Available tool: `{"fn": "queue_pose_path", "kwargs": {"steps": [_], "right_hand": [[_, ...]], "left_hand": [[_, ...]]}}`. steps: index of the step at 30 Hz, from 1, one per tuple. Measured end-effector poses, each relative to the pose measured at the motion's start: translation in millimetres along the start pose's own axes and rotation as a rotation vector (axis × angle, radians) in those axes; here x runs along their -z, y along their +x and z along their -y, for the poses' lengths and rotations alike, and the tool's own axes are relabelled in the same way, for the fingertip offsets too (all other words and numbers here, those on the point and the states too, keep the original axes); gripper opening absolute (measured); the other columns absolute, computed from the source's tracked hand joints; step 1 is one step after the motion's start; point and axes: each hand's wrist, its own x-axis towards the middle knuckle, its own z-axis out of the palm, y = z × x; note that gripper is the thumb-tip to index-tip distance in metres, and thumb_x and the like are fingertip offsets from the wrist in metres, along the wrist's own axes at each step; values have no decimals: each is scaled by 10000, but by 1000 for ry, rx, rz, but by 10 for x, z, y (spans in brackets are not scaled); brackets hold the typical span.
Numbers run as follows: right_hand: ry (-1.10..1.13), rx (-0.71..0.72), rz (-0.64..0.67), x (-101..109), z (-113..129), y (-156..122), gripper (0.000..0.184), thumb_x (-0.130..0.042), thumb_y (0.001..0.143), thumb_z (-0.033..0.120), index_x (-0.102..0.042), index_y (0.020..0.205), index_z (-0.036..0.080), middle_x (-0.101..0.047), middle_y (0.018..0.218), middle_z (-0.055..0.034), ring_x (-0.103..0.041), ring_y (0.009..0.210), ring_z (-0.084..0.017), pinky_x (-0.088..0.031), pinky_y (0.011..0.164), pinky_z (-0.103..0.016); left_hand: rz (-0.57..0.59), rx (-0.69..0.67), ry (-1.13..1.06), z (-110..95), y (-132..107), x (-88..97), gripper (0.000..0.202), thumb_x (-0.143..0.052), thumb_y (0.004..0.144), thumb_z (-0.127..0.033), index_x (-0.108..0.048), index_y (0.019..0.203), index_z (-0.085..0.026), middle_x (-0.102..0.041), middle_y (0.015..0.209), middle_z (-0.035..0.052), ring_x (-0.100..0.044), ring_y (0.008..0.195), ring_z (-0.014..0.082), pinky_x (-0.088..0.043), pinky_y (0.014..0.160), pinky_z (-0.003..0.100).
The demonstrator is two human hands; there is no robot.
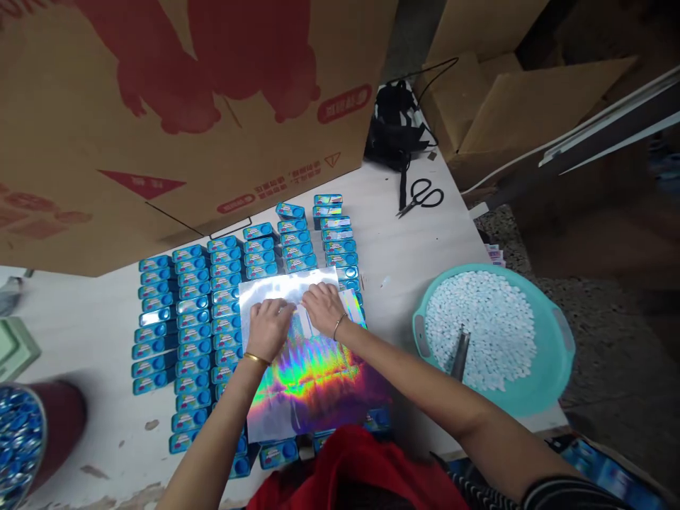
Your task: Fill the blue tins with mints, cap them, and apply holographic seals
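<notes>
A shiny holographic sheet with rainbow reflections lies over rows of small blue tins on the table. Its far part looks plain silver. My left hand, with a gold bracelet at the wrist, rests on the sheet with fingers curled and thumb pinched toward its middle. Close beside it, my right hand, wearing a thin bangle, also pinches at the sheet. The fingertips of both hands nearly meet around a pale strip. Exactly which layer they grip is hard to see.
A large cardboard box stands behind the tins. Black scissors lie at the back right. A turquoise basin at right holds white pellets and a metal scoop. A dark red tub of blue wrapped pieces stands at left.
</notes>
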Motion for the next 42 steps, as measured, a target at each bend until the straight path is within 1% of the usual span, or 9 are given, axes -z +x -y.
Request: {"fn": "queue_pose_path", "kwargs": {"steps": [5,10,14,20,25,29,33,37,42], "right_hand": [[-24,-2,-14,-60,-11,-3,267,-363,977,267,-603,928,161,-582,964,-104,-439,933,-248,-274,790,-379],[-32,-1,-28,-85,-6,-20,266,-364,975,265,-605,936,160,-583,974,-113,-432,931,-251,-273,800,-384],[-27,17,-45,-83,1,-35,287,-336,984,268,-598,943,160,-581,965,-110,-435,918,-246,-269,801,-379],[1,7,-36,-82,-1,-35,271,-352,983,273,-593,961,152,-573,971,-107,-440,936,-244,-264,808,-373],[-25,8,-25,-85,-4,-18,264,-354,977,260,-594,968,150,-579,986,-108,-440,942,-248,-274,808,-374],[1,-21,2,-80,0,-1,271,-352,977,248,-606,1000,157,-592,1001,-117,-446,948,-248,-281,808,-373],[173,-26,-78,-8,-13,-52,303,-376,982,329,-613,1085,171,-612,1048,-108,-468,998,-230,-295,866,-367],[599,-19,-225,168,20,-221,415,-328,986,437,-644,951,171,-637,1019,-82,-523,1003,-185,-342,917,-342],[1094,-174,-193,307,127,-422,346,-518,870,514,-581,759,192,-587,743,-3,-546,737,-143,-436,730,-266]], "left_hand": [[-32,-37,43,-132,-216,-97,262,-463,891,-191,-650,1066,-247,-628,1180,99,-522,1047,269,-338,854,413],[-135,-3,-8,-227,-418,-204,233,-464,911,-252,-643,1054,-209,-612,1205,121,-534,1067,260,-368,840,388],[-143,92,-3,-194,-258,-186,330,-439,926,-303,-594,1190,-183,-588,1231,154,-550,1022,272,-390,802,392],[-40,19,47,-131,-113,-185,312,-417,925,-223,-628,1154,-211,-615,1224,132,-558,1006,268,-397,801,409],[-125,-2,13,-224,-352,-228,268,-464,902,-190,-631,1109,-217,-604,1260,114,-536,1114,270,-364,904,424],[-176,2,-166,-405,-669,-72,149,-508,889,-226,-633,970,-215,-660,1111,103,-579,1021,236,-369,870,398],[-391,298,-522,-551,-749,191,113,-575,858,-313,-581,815,-208,-653,820,32,-600,809,176,-400,803,347],[-614,662,-1028,-532,-451,293,253,-695,725,-389,-540,778,-197,-595,746,2,-575,710,139,-445,692,273],[-614,744,-1342,-541,-79,200,343,-776,585,-364,-525,733,-182,-561,680,-22,-551,638,105,-445,654,239]]}}
